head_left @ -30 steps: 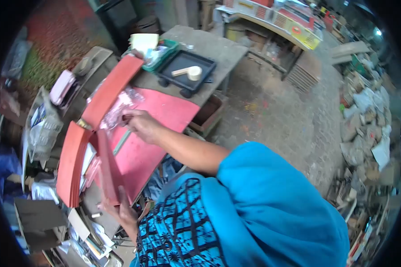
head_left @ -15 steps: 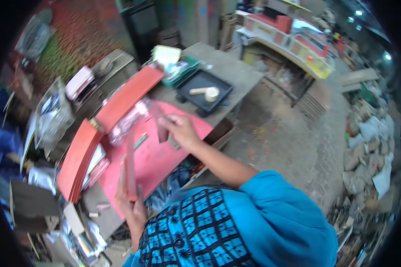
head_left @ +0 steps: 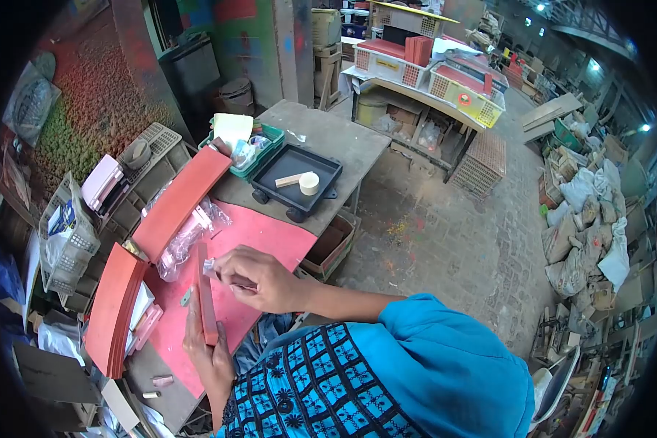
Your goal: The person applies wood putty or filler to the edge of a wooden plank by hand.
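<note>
My left hand (head_left: 209, 358) grips the lower end of a narrow red board (head_left: 206, 299), held on edge above a pink sheet (head_left: 270, 230). Bent round a small pale piece and a dark thin item, my right hand (head_left: 252, 277) is at the board's right face, near its upper part; what exactly it holds is too small to tell. A small greenish metal piece (head_left: 186, 297) shows just left of the board. Stacked red boards (head_left: 113, 310) and another red stack (head_left: 182, 201) lie to the left, beside clear plastic wrapping (head_left: 177, 255).
On the grey table (head_left: 350, 146) stand a black tray (head_left: 297, 179) with a cream roll and a wooden stick, and a green basket (head_left: 270, 146). A second table with plastic crates (head_left: 390, 66) is further back. Sacks (head_left: 580, 190) line the right side.
My right hand has moved down and closer to the narrow board. The board is more upright in view, and the table and surroundings have shifted left and down in the view.
</note>
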Tool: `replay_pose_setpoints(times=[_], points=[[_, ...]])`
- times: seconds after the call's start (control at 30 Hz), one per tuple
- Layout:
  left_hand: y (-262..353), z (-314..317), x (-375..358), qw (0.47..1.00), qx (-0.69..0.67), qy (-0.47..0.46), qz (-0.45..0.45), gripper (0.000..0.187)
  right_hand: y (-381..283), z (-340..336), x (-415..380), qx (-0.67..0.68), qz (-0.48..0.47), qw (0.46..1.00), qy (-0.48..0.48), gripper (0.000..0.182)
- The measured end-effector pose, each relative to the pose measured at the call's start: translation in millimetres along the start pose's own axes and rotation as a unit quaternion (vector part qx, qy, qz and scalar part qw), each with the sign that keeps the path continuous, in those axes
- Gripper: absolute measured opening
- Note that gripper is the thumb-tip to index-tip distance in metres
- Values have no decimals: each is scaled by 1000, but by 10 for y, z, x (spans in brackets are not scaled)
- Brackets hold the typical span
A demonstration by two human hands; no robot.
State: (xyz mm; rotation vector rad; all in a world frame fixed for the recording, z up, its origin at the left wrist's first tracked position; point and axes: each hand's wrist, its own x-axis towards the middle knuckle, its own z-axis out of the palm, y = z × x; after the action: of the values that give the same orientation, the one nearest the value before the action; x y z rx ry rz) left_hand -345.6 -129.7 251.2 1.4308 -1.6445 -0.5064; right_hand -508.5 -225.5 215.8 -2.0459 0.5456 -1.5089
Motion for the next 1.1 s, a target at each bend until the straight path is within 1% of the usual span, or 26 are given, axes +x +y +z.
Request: replay_pose_setpoints(times=[0.07, 0.13, 0.2, 0.27, 0.4, 0.43, 0.57, 0.67, 0.8, 0.9, 1.0, 1.03, 1.1], points=[[-7, 4, 1, 999, -1, -25, -42, 64, -42, 43, -17, -29, -1, 999, 15, 26], [-80, -51, -48, 998, 15, -36, -57, 66, -67, 53, -15, -35, -4, 999, 23, 29], [-167, -53, -47, 999, 24, -33, -21, 68, -56, 38, -5, -37, -4, 999, 4, 31], [-169, -19, 2, 999, 15, -18, 22, 69, -77, 21, -7, 10, 44, 999, -16, 32], [-213, -2, 2, 996, 33, -4, 80, 70, -78, -63, 8, -41, 5, 998, -55, 32], [-223, -8, -7, 997, 30, -15, 71, 74, -94, -65, 30, -59, -5, 996, -64, 31], [-248, -4, -13, 996, 28, 6, 87, 78, -155, -33, 139, -34, 42, 996, -69, 27], [-235, -18, -20, 996, 27, 12, 89, 79, -88, -16, 158, -9, 60, 995, -76, 29], [-254, -15, -33, 995, 27, 21, 97, 79, -82, -15, 217, 3, 27, 995, -94, 30], [-271, -1, -47, 995, 29, 23, 97, 77, -210, -6, 180, -4, 5, 995, -104, 31], [-257, -18, -61, 995, 29, 26, 95, 76, -343, 35, 98, -21, -60, 992, -113, 33], [-251, -26, -66, 995, 29, 28, 95, 76, -385, 64, 78, -4, -57, 993, -107, 36], [-257, -24, -68, 994, 24, 33, 100, 76, -394, 69, 90, -26, -83, 991, -102, 38]])
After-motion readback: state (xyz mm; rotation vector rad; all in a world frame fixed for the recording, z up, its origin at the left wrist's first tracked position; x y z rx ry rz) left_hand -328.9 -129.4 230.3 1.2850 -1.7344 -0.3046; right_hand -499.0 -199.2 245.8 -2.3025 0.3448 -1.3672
